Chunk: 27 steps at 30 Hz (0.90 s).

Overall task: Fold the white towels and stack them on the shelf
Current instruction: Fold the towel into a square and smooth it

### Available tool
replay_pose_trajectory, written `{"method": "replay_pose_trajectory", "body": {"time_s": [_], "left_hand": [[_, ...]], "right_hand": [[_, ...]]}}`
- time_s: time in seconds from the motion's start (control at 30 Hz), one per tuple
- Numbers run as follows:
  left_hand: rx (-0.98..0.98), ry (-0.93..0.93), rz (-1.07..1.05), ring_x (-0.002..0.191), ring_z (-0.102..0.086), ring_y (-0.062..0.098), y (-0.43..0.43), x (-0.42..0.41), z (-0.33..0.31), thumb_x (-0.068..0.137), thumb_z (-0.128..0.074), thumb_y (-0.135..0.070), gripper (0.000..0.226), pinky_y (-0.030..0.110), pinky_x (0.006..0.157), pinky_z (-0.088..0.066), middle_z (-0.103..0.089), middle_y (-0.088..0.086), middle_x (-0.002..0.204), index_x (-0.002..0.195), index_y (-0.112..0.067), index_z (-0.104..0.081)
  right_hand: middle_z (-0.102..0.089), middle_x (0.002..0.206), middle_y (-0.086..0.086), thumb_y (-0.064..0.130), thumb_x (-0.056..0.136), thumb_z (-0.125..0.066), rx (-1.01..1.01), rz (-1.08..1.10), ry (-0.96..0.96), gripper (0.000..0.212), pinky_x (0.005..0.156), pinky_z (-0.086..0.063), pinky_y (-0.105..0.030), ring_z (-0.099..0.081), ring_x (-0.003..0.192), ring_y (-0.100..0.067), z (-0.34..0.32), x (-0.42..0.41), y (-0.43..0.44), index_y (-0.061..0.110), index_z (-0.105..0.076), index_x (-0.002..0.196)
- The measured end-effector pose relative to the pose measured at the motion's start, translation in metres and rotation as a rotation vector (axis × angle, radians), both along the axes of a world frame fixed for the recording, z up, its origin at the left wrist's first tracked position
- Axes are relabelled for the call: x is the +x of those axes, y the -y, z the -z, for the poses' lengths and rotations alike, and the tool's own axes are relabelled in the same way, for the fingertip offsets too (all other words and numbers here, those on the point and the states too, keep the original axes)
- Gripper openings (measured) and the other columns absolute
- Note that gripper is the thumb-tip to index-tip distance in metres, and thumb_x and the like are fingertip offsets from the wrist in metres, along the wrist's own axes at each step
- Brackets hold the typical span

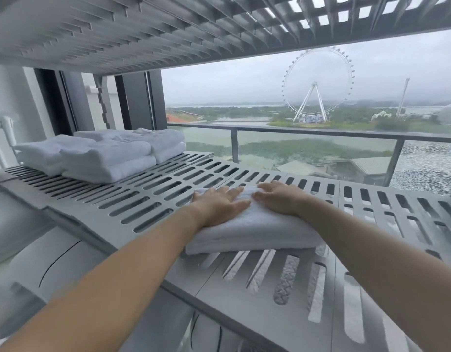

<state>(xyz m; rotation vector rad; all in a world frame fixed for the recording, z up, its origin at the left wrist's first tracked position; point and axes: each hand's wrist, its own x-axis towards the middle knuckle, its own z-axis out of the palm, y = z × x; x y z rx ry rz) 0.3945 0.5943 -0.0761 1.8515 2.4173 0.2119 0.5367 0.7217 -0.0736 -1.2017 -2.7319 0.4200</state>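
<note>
Both my hands lie palm-down on one folded white towel (252,229), which rests flat on the slotted grey shelf (148,199). My left hand (220,204) is open, its fingers (234,191) loosely spread and pointing away from me, covering the towel's left half. My right hand (280,199) is open too, fingers pointing inward toward the left hand, resting on the towel's far right part. The two hands are near each other, fingertips almost meeting over the towel's far edge; I cannot tell if they touch. Neither hand pinches or grips the cloth; both simply press on top.

Count: one towel under my hands. Well away from my left hand, further back and to the left on the same shelf, sits a group of folded white towels (102,153). I make out roughly four folded pieces in two low stacks side by side; the exact number is uncertain where folds merge.

Above my hands: a second slotted shelf (168,29). Beyond my hands: a balcony railing (308,132) and one Ferris wheel (318,82) in the distance.
</note>
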Motion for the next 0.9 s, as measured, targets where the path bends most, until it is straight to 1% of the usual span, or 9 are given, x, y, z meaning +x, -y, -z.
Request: {"method": "replay_pose_trajectory", "body": {"time_s": [0.1,0.17,0.27,0.4,0.47,0.57,0.63,0.77,0.9], "left_hand": [[0.065,-0.047,0.101,0.14,-0.021,0.016,0.011,0.011,-0.013,0.094,-0.026,-0.054,0.057,0.057,0.111,-0.014,-0.023,-0.004,0.153,0.144,-0.029,-0.024],[0.21,-0.015,0.229,0.131,-0.036,0.012,0.026,0.02,-0.017,0.095,-0.036,-0.042,0.042,0.045,0.108,-0.029,-0.04,-0.007,0.144,0.134,-0.028,-0.044],[0.301,0.046,0.327,0.123,-0.043,0.004,0.058,0.03,-0.006,0.087,-0.046,-0.053,0.044,0.032,0.104,-0.035,-0.047,-0.015,0.136,0.127,-0.036,-0.05],[0.367,-0.173,0.24,0.13,-0.035,0.007,0.086,0.035,0.018,0.077,-0.055,-0.056,0.062,0.05,0.11,-0.024,-0.039,-0.017,0.141,0.135,-0.043,-0.035],[0.468,-0.235,0.193,0.13,-0.035,0.008,0.089,0.039,0.028,0.079,-0.057,-0.05,0.059,0.058,0.11,-0.016,-0.041,-0.016,0.139,0.134,-0.042,-0.037],[0.606,-0.064,0.082,0.127,-0.039,0.01,0.095,0.042,0.036,0.076,-0.062,-0.052,0.054,0.058,0.11,-0.015,-0.048,-0.014,0.133,0.126,-0.04,-0.048],[0.62,-0.041,0.048,0.125,-0.04,0.012,0.097,0.042,0.036,0.075,-0.062,-0.054,0.054,0.055,0.108,-0.025,-0.05,-0.012,0.131,0.125,-0.038,-0.051],[0.648,0.007,0.051,0.121,-0.045,0.014,0.095,0.044,0.034,0.079,-0.061,-0.033,0.046,0.041,0.1,-0.04,-0.054,-0.009,0.128,0.124,-0.033,-0.056],[0.619,-0.023,0.035,0.122,-0.045,0.016,0.095,0.048,0.034,0.08,-0.059,-0.026,0.048,0.042,0.101,-0.04,-0.054,-0.007,0.129,0.127,-0.031,-0.054]], "right_hand": [[-0.033,0.148,-0.004,0.046,0.093,-0.039,-0.071,-0.041,-0.174,0.048,0.109,-0.024,-0.035,-0.032,0.133,-0.025,-0.007,0.008,0.007,0.025,-0.041,0.136],[-0.045,0.139,-0.004,0.03,0.095,-0.044,-0.106,-0.092,-0.37,0.033,0.098,-0.031,-0.028,-0.043,0.123,-0.02,-0.01,0.024,0.013,0.02,-0.053,0.125],[-0.047,0.132,0.008,0.026,0.093,-0.05,-0.035,-0.205,-0.455,0.024,0.095,-0.024,-0.022,-0.041,0.122,-0.01,-0.007,0.062,0.025,0.026,-0.06,0.114],[-0.041,0.137,0.013,0.052,0.08,-0.054,0.116,-0.403,-0.385,0.047,0.099,-0.023,-0.021,-0.036,0.122,0.0,0.008,0.103,0.055,0.031,-0.054,0.122],[-0.039,0.14,0.008,0.044,0.082,-0.06,0.268,-0.439,-0.408,0.05,0.098,-0.027,-0.022,-0.037,0.123,-0.004,0.021,0.11,0.063,0.026,-0.05,0.127],[-0.039,0.141,-0.001,0.018,0.083,-0.062,0.392,-0.384,-0.482,0.047,0.096,-0.031,-0.026,-0.041,0.125,-0.016,0.033,0.112,0.063,0.017,-0.048,0.128],[-0.039,0.14,-0.004,0.012,0.081,-0.06,0.399,-0.318,-0.519,0.047,0.095,-0.031,-0.029,-0.04,0.126,-0.02,0.034,0.113,0.06,0.015,-0.047,0.126],[-0.038,0.136,-0.007,0.026,0.08,-0.059,0.394,-0.138,-0.492,0.056,0.093,-0.037,-0.034,-0.04,0.124,-0.025,0.04,0.112,0.055,0.011,-0.04,0.131],[-0.051,0.122,-0.007,0.048,0.077,-0.056,0.308,0.103,-0.481,0.072,0.073,-0.039,-0.034,-0.051,0.108,-0.026,0.04,0.115,0.054,0.014,-0.029,0.134]]}}
